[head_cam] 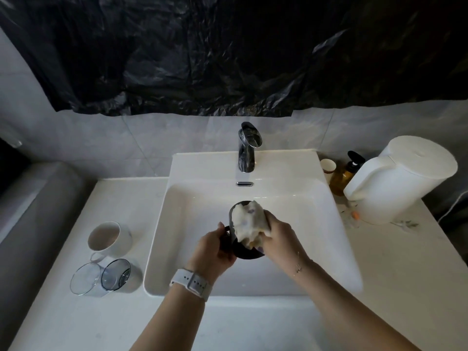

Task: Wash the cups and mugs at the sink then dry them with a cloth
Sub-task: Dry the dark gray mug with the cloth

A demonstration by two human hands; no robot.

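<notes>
Two hands meet over the white sink (pixel 177 224) at frame centre, set in a pale table (pixel 392 274). Left hand (pixel 215 249) curls round the handle of a dark mug (pixel 243 249), tilted above the basin; right hand (pixel 278 234) grips a crumpled pale cloth (pixel 247 224) pushed into its mouth. At lower left stand a white mug (pixel 111 239) and two clear cups (pixel 84 279).

You're holding the mug (pixel 247 250) over the sink (pixel 316 224), faucet (pixel 247 148) sitting behind it, cups (pixel 109 239) standing left, bottle (pixel 344 173) right.
</notes>
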